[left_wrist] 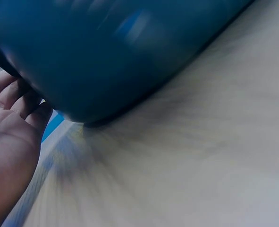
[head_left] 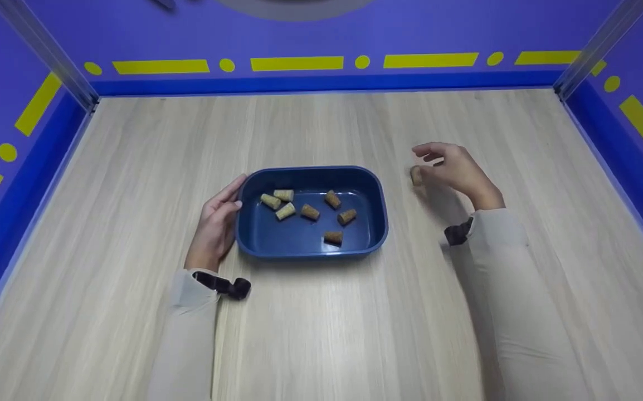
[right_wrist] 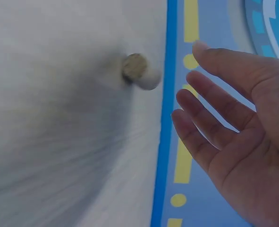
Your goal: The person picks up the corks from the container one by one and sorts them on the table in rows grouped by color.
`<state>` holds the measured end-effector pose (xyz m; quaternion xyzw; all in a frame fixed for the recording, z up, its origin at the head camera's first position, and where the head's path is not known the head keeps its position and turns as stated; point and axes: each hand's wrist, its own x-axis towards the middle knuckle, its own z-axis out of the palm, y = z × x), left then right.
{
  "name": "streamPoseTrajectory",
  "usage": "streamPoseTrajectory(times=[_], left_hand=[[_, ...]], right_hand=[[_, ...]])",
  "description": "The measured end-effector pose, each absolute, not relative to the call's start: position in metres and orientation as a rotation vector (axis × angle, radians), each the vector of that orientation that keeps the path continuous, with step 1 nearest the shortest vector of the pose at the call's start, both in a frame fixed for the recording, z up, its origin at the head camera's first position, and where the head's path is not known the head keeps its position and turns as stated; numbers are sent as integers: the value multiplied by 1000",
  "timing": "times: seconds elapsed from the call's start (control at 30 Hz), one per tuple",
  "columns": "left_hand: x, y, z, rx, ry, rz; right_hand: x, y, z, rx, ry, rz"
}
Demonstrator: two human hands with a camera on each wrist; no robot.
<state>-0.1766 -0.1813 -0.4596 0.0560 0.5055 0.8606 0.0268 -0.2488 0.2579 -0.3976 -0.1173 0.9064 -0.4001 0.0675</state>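
Observation:
A dark blue rectangular box (head_left: 277,239) stands on the table with several corks inside, paler ones such as a cork (head_left: 286,211) to the left and browner ones such as a cork (head_left: 333,238) to the right. Against the box's left wall rests my left hand (head_left: 213,231), thumb tip at the rim and fingers along the outside; these fingers (left_wrist: 26,97) touch the wall in the left wrist view. To the right of the box is my right hand (head_left: 458,170), its fingers spread and slightly bent. One cork (right_wrist: 135,67) is by its thumb, apart from the fingers (right_wrist: 196,123) in the right wrist view.
The light wooden table (head_left: 310,317) is bounded by a purple back wall (head_left: 299,39) with yellow marks and similar side walls. A dark band with a small black device (head_left: 236,288) is on the left wrist, and another device (head_left: 458,233) on the right.

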Motion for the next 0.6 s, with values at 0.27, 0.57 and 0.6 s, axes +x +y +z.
streamPoseTrajectory(times=[0.27, 0.57, 0.6], left_hand=[[-178, -182, -460, 160, 1593, 2640], [-178, -183, -460, 173, 1597, 2638], [-178, -183, -460, 177, 1591, 2641]], right_hand=[[-250, 238, -378, -483, 2778, -1182], [-247, 210, -355, -585, 2760, -1104], [-247, 207, -353, -590, 2753, -1096]])
